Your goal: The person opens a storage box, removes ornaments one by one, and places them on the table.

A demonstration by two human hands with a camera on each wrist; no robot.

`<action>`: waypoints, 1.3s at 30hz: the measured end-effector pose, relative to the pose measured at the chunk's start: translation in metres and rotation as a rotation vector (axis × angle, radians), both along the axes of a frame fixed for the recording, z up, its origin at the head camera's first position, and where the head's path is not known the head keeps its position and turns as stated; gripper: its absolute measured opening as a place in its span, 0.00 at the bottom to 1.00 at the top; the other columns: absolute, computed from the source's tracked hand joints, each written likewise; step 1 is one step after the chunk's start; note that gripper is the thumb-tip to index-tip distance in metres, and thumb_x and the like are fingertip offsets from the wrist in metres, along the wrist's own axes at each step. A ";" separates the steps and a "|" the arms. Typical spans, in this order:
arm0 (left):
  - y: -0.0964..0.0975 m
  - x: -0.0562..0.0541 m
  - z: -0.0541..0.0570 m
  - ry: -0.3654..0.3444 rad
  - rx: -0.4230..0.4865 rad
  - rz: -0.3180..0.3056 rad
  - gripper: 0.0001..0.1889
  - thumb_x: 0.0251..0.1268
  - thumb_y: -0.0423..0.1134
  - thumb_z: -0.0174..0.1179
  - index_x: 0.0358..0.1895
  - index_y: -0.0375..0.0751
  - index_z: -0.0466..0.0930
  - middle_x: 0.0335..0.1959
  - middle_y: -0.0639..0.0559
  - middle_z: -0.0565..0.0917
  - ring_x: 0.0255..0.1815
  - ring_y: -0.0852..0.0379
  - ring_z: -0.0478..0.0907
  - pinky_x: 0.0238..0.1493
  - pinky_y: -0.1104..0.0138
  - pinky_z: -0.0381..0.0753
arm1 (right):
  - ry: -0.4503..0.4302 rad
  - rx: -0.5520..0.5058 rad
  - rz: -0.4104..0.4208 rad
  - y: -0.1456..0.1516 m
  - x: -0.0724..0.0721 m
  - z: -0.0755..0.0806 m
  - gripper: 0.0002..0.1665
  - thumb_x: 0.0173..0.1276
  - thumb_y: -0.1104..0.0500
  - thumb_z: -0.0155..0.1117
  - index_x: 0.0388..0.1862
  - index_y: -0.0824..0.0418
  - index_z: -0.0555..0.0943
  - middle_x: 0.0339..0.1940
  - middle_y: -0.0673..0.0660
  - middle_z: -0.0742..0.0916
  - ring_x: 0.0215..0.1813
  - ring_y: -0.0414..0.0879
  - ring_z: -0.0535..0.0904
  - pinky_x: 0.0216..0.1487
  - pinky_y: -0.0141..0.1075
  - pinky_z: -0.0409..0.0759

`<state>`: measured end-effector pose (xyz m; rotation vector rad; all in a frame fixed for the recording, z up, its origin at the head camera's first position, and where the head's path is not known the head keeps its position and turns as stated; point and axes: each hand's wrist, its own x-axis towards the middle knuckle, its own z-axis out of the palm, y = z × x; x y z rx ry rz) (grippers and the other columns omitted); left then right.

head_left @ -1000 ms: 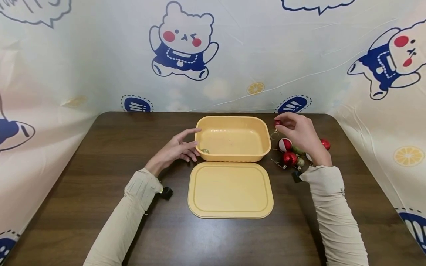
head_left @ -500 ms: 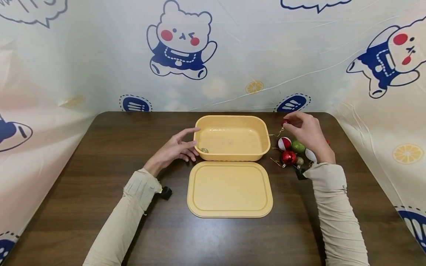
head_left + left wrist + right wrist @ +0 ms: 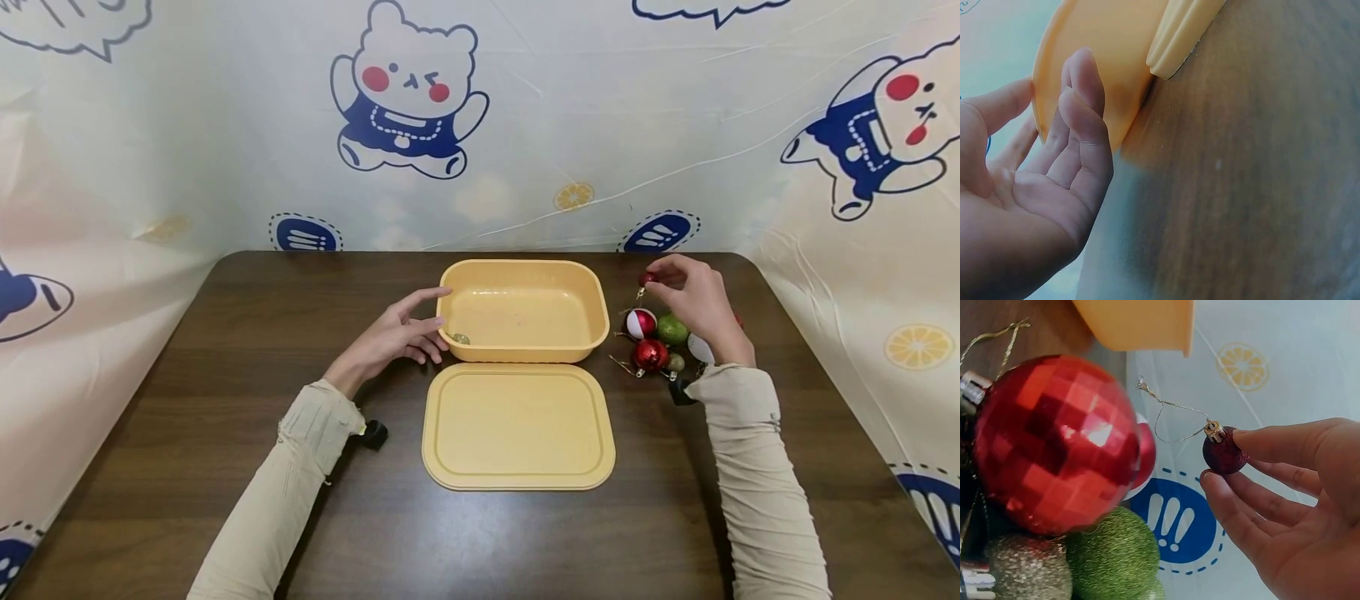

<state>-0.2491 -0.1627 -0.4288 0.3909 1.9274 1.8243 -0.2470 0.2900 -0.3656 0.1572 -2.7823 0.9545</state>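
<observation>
My right hand (image 3: 693,298) pinches a small dark red Christmas bauble (image 3: 1225,455) between thumb and fingertips, right of the yellow box. A gold cap and a loop of gold thread (image 3: 1182,407) stick out from the bauble. At the box's left end, my left hand (image 3: 390,335) touches the rim with its index finger and thumb, the other fingers relaxed beside the wall. The open yellow box (image 3: 525,287) has one small gold glitter bauble (image 3: 461,339) in its near left corner.
A matching yellow lid (image 3: 519,429) lies flat in front of the box. Below the right hand sits a cluster of baubles: a shiny red one (image 3: 650,355), a red-and-white one (image 3: 641,323), a green glitter one (image 3: 672,330), and others. A printed cloth (image 3: 480,208) hangs behind the table.
My right hand has moved a little to the right, away from the box, with the small red bauble, uncovering more of the green one. The left hand stays at the box.
</observation>
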 end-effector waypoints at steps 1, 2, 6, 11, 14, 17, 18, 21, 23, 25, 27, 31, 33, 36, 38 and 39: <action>0.000 0.000 0.000 0.001 0.000 -0.001 0.30 0.74 0.46 0.58 0.76 0.60 0.61 0.40 0.24 0.83 0.29 0.47 0.86 0.27 0.57 0.84 | -0.004 -0.004 0.000 0.000 0.000 -0.001 0.13 0.71 0.61 0.66 0.51 0.65 0.81 0.46 0.66 0.87 0.48 0.58 0.83 0.47 0.47 0.81; 0.000 0.000 0.000 0.001 0.000 -0.003 0.30 0.74 0.45 0.58 0.76 0.60 0.61 0.40 0.24 0.83 0.29 0.47 0.86 0.28 0.57 0.84 | -0.010 -0.007 0.001 0.001 -0.001 -0.002 0.13 0.71 0.61 0.66 0.51 0.65 0.81 0.47 0.67 0.87 0.49 0.59 0.83 0.49 0.50 0.81; -0.001 0.000 -0.001 0.003 0.003 -0.003 0.30 0.74 0.45 0.58 0.76 0.59 0.60 0.40 0.23 0.83 0.29 0.47 0.86 0.28 0.57 0.84 | -0.027 -0.009 0.007 0.003 -0.002 -0.005 0.13 0.70 0.62 0.66 0.51 0.67 0.81 0.47 0.69 0.86 0.48 0.61 0.83 0.51 0.56 0.80; -0.001 0.000 -0.001 0.002 -0.001 -0.003 0.31 0.74 0.45 0.58 0.76 0.59 0.59 0.39 0.25 0.83 0.29 0.47 0.86 0.27 0.57 0.84 | -0.038 0.006 0.033 0.006 -0.004 -0.010 0.12 0.70 0.65 0.65 0.50 0.67 0.81 0.46 0.69 0.86 0.48 0.62 0.84 0.52 0.56 0.80; -0.001 0.000 -0.001 0.002 -0.005 -0.002 0.31 0.75 0.45 0.58 0.76 0.59 0.59 0.37 0.29 0.84 0.29 0.47 0.86 0.27 0.57 0.84 | -0.036 0.022 0.048 0.009 -0.006 -0.013 0.11 0.69 0.66 0.65 0.49 0.66 0.82 0.46 0.69 0.87 0.48 0.62 0.85 0.52 0.56 0.81; -0.001 0.000 -0.001 0.002 -0.005 0.000 0.30 0.74 0.46 0.58 0.76 0.59 0.60 0.35 0.33 0.86 0.29 0.47 0.86 0.27 0.57 0.84 | -0.028 0.040 0.056 0.011 -0.007 -0.015 0.10 0.69 0.67 0.65 0.48 0.66 0.84 0.44 0.68 0.88 0.46 0.61 0.85 0.50 0.53 0.82; -0.001 0.000 0.000 0.002 -0.005 0.001 0.30 0.74 0.46 0.58 0.76 0.59 0.60 0.35 0.34 0.86 0.29 0.47 0.86 0.27 0.57 0.84 | -0.024 0.046 0.059 0.011 -0.007 -0.016 0.10 0.69 0.67 0.65 0.47 0.67 0.84 0.44 0.68 0.88 0.46 0.61 0.86 0.49 0.52 0.82; 0.000 0.000 -0.001 0.003 -0.006 0.001 0.30 0.74 0.46 0.58 0.76 0.60 0.60 0.35 0.36 0.86 0.29 0.47 0.86 0.27 0.57 0.84 | -0.019 0.059 0.070 0.011 -0.007 -0.017 0.10 0.69 0.67 0.65 0.47 0.68 0.84 0.43 0.68 0.88 0.45 0.61 0.86 0.49 0.52 0.82; 0.000 0.000 -0.001 0.004 -0.009 0.002 0.30 0.74 0.47 0.59 0.75 0.61 0.61 0.35 0.36 0.86 0.29 0.47 0.86 0.27 0.57 0.84 | -0.025 0.062 0.073 0.012 -0.007 -0.017 0.10 0.69 0.67 0.65 0.48 0.69 0.84 0.44 0.69 0.88 0.46 0.62 0.86 0.50 0.54 0.81; 0.000 0.000 -0.001 0.006 -0.013 0.003 0.30 0.74 0.47 0.59 0.75 0.62 0.61 0.35 0.36 0.86 0.30 0.47 0.86 0.28 0.57 0.84 | -0.037 0.066 0.075 0.012 -0.006 -0.017 0.10 0.70 0.68 0.63 0.48 0.69 0.84 0.45 0.69 0.88 0.47 0.63 0.85 0.51 0.56 0.81; 0.000 0.000 -0.001 0.006 -0.016 0.006 0.30 0.74 0.47 0.59 0.75 0.62 0.61 0.35 0.35 0.86 0.30 0.46 0.86 0.28 0.57 0.84 | -0.053 0.070 0.075 0.012 -0.007 -0.017 0.11 0.71 0.68 0.62 0.49 0.70 0.84 0.46 0.70 0.87 0.48 0.63 0.85 0.52 0.57 0.80; 0.000 0.000 0.000 0.004 -0.018 0.010 0.30 0.74 0.46 0.59 0.75 0.61 0.61 0.35 0.34 0.86 0.30 0.46 0.86 0.27 0.57 0.85 | -0.090 0.085 0.079 0.013 -0.008 -0.019 0.12 0.72 0.69 0.58 0.51 0.71 0.83 0.48 0.71 0.86 0.49 0.64 0.84 0.54 0.58 0.79; 0.000 0.000 0.000 0.003 -0.019 0.009 0.30 0.74 0.46 0.59 0.75 0.61 0.61 0.36 0.34 0.86 0.30 0.46 0.86 0.27 0.57 0.85 | -0.112 0.099 0.079 0.012 -0.008 -0.019 0.13 0.73 0.69 0.57 0.52 0.71 0.82 0.49 0.72 0.86 0.50 0.64 0.83 0.54 0.59 0.79; 0.000 -0.001 -0.001 0.005 -0.019 0.008 0.30 0.74 0.46 0.59 0.76 0.60 0.60 0.36 0.32 0.86 0.30 0.46 0.86 0.28 0.56 0.85 | -0.153 0.121 0.081 0.012 -0.009 -0.020 0.15 0.73 0.69 0.54 0.54 0.71 0.82 0.51 0.72 0.85 0.50 0.64 0.80 0.55 0.59 0.78; 0.001 -0.001 -0.001 0.007 -0.019 0.006 0.30 0.74 0.46 0.58 0.76 0.59 0.60 0.36 0.31 0.85 0.30 0.46 0.86 0.27 0.56 0.85 | -0.175 0.137 0.082 0.011 -0.009 -0.020 0.15 0.73 0.69 0.53 0.54 0.70 0.82 0.52 0.72 0.84 0.51 0.64 0.79 0.57 0.60 0.77; 0.001 -0.001 -0.001 0.008 -0.019 0.005 0.30 0.74 0.46 0.58 0.76 0.59 0.60 0.37 0.31 0.85 0.29 0.46 0.86 0.28 0.56 0.85 | -0.189 0.142 0.085 0.011 -0.009 -0.021 0.16 0.73 0.69 0.52 0.54 0.70 0.82 0.52 0.72 0.84 0.52 0.64 0.78 0.58 0.61 0.76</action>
